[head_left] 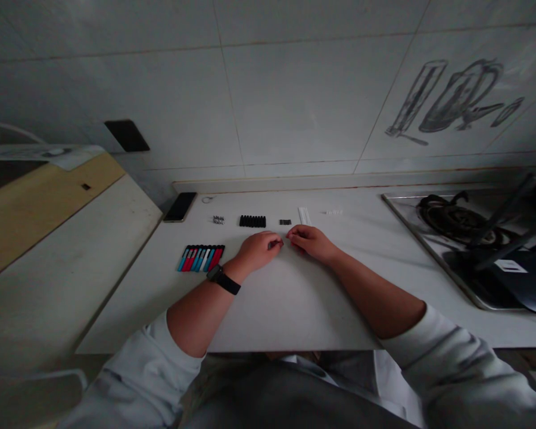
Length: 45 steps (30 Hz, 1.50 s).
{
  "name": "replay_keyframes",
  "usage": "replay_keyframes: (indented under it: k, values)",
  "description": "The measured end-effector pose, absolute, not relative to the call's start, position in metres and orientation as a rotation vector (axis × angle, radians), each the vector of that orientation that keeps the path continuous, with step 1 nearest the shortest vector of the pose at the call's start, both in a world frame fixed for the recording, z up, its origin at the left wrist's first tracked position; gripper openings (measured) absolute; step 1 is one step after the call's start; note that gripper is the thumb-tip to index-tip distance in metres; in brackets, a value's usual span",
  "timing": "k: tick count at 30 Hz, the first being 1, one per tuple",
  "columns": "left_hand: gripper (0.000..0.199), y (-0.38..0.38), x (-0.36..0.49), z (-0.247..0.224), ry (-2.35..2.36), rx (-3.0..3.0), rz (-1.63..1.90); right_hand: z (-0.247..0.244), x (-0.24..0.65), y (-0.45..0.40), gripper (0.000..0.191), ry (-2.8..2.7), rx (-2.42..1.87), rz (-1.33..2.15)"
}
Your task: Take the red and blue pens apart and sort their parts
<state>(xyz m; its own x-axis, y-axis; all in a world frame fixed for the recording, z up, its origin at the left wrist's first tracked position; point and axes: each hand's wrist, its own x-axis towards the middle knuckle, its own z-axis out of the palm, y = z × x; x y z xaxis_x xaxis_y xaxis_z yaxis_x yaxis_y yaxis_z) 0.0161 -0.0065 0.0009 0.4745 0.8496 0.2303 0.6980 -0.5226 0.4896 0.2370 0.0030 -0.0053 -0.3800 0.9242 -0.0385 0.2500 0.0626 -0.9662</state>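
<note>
My left hand (259, 249), with a black watch (223, 280) at its wrist, is closed with its fingertips pinched. Facing it across a narrow gap, my right hand (313, 242) is also pinched closed. Whatever lies in either pinch is too small and dark to name. Just beyond the hands are small black pieces (285, 221) and a bundle of thin white sticks (304, 215). A row of black caps (252, 221) lies behind my left hand. Left of that hand, red, blue and white pen-like barrels (201, 258) lie side by side.
Small metal parts (218, 220), a ring (208, 199) and a phone (180, 207) lie at the counter's back left. Tiny whitish pieces (334, 212) sit at the back right. A gas stove (455, 220) with a black object (509, 280) on it borders the right; a pale cabinet (71, 238) borders the left.
</note>
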Motion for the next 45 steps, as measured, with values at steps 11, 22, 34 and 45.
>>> replay_keyframes:
  k: [11, 22, 34, 45]
  values:
    - [0.015, -0.006, 0.016, 0.0, 1.301, 2.419, 0.637, -0.006, 0.236, 0.003, 0.03, -1.697, -1.183, 1.341]
    - [0.016, -0.006, 0.016, -0.001, 1.315, 2.443, 0.623, -0.007, 0.237, 0.004, 0.029, -1.716, -1.164, 1.341]
    - [0.014, -0.007, 0.016, 0.0, 1.294, 2.46, 0.624, -0.005, 0.237, 0.003, 0.028, -1.713, -1.156, 1.344]
    - [0.024, -0.008, -0.009, 0.044, 1.188, 1.943, 0.939, -0.009, 0.237, 0.004, 0.031, -1.691, -1.186, 1.355]
